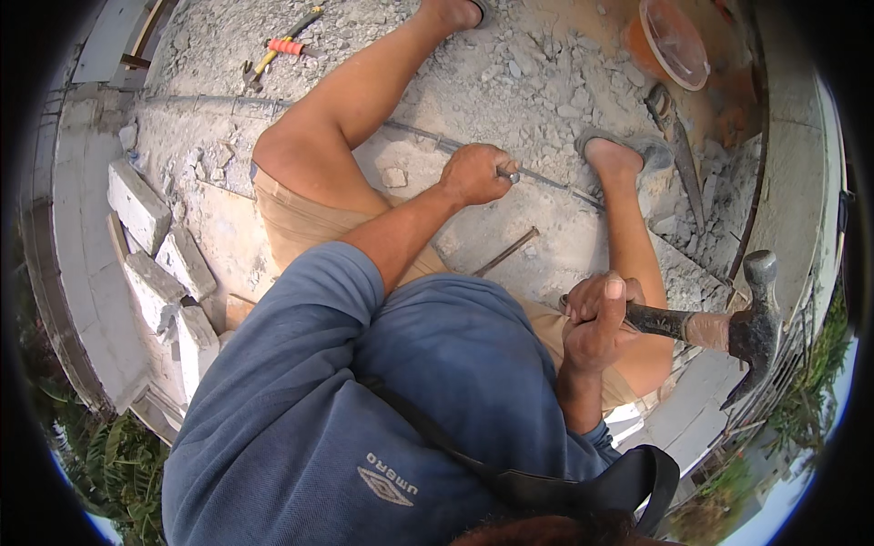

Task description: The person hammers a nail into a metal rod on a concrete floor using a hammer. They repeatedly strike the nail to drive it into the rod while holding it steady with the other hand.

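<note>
My left hand (478,174) is closed around a metal rod (509,175), perhaps a chisel; only its rounded end shows beside my thumb. My right hand (601,317) grips the dark handle of a claw hammer (754,331), thumb laid along the grip. The hammer's head points away to the right, above my right thigh, touching nothing that I can see. Between my legs a long metal spike or chisel (506,252) lies on the dusty concrete. Steel rebar (423,133) runs across the concrete just beyond my left hand.
Broken rubble (532,89) covers the ground ahead. A yellow-and-black claw hammer (263,63) and an orange-handled tool (285,46) lie at upper left. Handsaw (683,153) and orange bucket (645,48) are at upper right. White blocks (140,201) lie left; a low wall (785,170) borders the right.
</note>
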Demonstrator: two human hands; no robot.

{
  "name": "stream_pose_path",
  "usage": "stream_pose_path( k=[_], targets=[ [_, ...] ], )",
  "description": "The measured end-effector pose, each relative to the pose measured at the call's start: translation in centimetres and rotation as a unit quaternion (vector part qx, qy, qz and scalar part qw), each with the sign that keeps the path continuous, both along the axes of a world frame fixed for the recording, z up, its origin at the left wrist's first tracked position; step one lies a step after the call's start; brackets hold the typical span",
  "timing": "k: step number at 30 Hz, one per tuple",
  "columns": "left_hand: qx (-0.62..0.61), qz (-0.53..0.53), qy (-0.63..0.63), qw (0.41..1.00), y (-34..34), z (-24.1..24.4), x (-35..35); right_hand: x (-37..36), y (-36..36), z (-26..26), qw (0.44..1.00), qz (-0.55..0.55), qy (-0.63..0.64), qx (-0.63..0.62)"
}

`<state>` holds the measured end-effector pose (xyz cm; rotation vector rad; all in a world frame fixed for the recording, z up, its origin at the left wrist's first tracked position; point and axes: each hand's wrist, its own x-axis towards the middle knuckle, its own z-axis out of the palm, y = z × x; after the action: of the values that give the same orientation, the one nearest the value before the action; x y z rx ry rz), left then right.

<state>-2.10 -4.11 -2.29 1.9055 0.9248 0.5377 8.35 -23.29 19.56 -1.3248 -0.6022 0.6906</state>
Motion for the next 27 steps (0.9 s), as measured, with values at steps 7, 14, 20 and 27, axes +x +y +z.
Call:
stream_pose_path(
  k=[7, 14, 20, 27],
  targets=[
    [0.023, -0.038, 0.040, 0.998, -0.6, -0.2, -0.3, 0.1, -2.8, -11.5, 0.908, 0.123, -0.077, -0.393],
    [-0.010, -0.045, 0.051, 0.998, 0.2, 1.9, 0.8, 0.8, -1.9, -5.6, 0.969, 0.015, 0.016, -0.247],
    [0.051, -0.003, -0.048, 0.998, -0.5, -0.9, 0.5, 1.4, -1.0, -2.3, 0.994, -0.033, 0.030, -0.104],
    [0.040, -0.001, 0.010, 0.999, -0.1, 0.0, 0.5, 0.8, -1.8, -3.6, 0.998, -0.030, 0.045, -0.030]
  ],
)
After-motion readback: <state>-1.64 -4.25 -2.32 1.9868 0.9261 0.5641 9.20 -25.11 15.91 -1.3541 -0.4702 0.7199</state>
